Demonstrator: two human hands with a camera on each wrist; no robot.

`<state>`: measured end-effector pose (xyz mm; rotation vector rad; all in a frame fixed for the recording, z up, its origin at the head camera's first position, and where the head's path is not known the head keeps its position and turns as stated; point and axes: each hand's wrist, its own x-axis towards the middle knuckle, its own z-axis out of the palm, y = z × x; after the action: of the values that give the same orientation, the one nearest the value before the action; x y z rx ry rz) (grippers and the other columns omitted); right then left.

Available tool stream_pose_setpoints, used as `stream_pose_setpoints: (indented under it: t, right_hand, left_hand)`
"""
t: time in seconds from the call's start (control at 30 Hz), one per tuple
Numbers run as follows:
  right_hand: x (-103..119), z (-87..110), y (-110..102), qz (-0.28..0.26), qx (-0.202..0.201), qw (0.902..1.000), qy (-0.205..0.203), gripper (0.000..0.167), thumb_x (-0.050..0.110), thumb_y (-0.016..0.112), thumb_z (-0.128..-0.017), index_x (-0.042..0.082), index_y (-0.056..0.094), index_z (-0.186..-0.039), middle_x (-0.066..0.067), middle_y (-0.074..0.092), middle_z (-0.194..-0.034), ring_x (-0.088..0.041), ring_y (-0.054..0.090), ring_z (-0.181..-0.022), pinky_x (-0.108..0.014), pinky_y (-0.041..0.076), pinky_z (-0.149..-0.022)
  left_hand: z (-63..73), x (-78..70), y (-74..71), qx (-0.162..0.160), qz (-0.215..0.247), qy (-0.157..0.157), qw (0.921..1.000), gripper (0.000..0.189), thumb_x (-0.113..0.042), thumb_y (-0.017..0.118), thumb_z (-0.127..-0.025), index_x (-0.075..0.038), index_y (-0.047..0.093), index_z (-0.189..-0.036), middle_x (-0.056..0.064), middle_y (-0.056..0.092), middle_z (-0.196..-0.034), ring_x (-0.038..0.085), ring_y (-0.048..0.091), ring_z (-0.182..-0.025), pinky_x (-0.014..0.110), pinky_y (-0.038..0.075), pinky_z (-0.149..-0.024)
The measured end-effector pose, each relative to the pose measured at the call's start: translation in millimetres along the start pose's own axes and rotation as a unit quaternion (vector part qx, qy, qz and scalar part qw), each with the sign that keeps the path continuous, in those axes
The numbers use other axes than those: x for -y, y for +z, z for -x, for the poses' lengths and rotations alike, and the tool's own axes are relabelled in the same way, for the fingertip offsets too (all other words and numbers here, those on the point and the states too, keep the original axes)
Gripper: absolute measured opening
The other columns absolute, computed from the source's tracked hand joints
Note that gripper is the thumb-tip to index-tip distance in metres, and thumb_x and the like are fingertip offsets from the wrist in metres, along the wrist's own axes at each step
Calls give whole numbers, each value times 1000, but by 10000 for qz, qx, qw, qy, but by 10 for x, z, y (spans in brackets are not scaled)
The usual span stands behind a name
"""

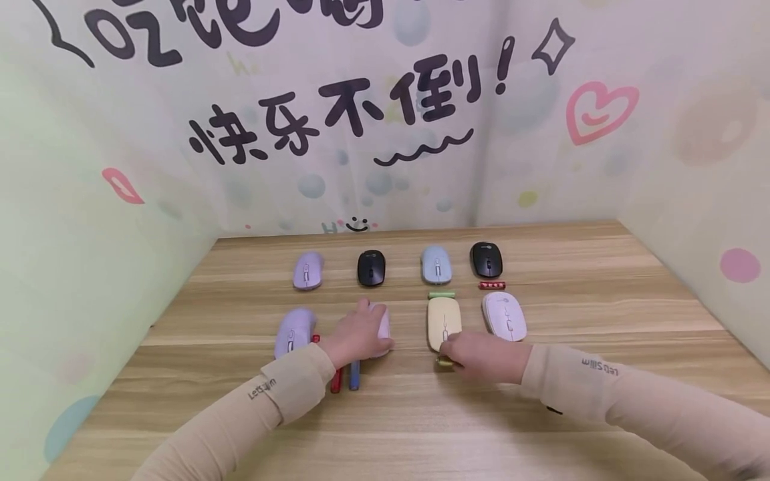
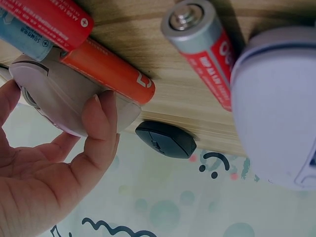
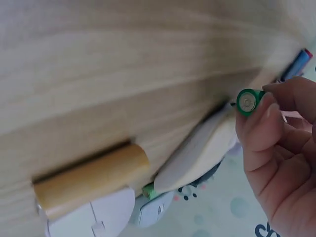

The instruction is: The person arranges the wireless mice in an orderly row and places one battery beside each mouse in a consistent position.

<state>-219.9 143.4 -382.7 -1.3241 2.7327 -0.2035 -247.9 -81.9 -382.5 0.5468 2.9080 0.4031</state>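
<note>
One pale mouse (image 1: pixel 384 327) sits left of centre, my left hand (image 1: pixel 356 336) gripping its sides, likely for steadiness; rightward, my right hand (image 1: pixel 486 357) pinches a green battery (image 3: pixel 247 102) by the cream mouse's (image 1: pixel 444 319) near end.

The table (image 1: pixel 385 444) is wood-grained, its streaks running between the left and right edges. Nearest the back edge lie four mice, from the left: a purple mouse (image 1: pixel 308 270), a black mouse (image 1: pixel 371 269), a blue mouse (image 1: pixel 436 266) and a second black mouse (image 1: pixel 486 260). A row farther from that edge has another purple mouse (image 1: pixel 295 331) on the left, then a pale pink mouse (image 1: pixel 384 329), a cream mouse (image 1: pixel 443 319) and, nearest the right edge, a white mouse (image 1: pixel 505 315). A green battery (image 1: pixel 442 294) and a red battery (image 1: pixel 492 285) lie between the rows. Toward the near edge, left of centre, a second red battery (image 1: pixel 335 381) and a blue battery (image 1: pixel 355 376) lie side by side. An orange battery (image 2: pixel 116 74) lies by the pale pink mouse, a third red battery (image 1: pixel 315 339) just beside the nearer purple one, and a yellow battery (image 3: pixel 91 177) beside the white mouse.
</note>
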Motion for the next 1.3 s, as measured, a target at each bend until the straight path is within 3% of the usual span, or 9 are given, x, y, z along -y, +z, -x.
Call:
stream_pose_setpoints:
  t: [0.1,0.53,0.8,1.07,1.3]
  right_hand:
    - [11,13,63,296,91,9995,-28,7,4,64,-77,8,61,-81,4,51,-69,-6,45,-58,-22,42,-54]
    - [44,24,140,949,-544,9940,-32,5,8,64,-76,10,59,-75,3,44,-64,-9,44,-50,-25,38,-46]
    - [7,19,136,821,-572,9950,-21,5,11,66,-75,11,61,-75,5,46,-65,-9,45,-52,-25,39,-47]
    - [21,35,23,468,-467,9971,386,11,17,68,-77,10,61,-80,4,50,-70,-7,46,-56,-23,39,-49]
    - [-150,90,-255,174,-1024,9911,833,21,15,65,-82,2,64,-97,-6,64,-87,-14,59,-70,-27,49,-61]
  left_hand:
    - [7,-1,2,2,5,-7,10000,57,-31,68,-80,-3,46,-125,18,40,-114,25,50,-78,38,47,-68]
    - [13,9,19,-28,-9,31,10000,56,-31,69,-80,-4,47,-124,17,41,-111,24,48,-78,37,46,-67]
    - [13,19,23,-31,-26,40,10000,56,-31,69,-80,-4,47,-124,18,41,-111,25,48,-77,38,46,-66]
    - [15,24,25,-63,-97,54,9999,55,-31,68,-80,-4,48,-123,17,41,-110,25,49,-77,38,47,-66]
    - [10,17,10,-33,-119,12,9999,58,-32,68,-80,-4,46,-126,18,41,-114,25,48,-81,39,46,-71]
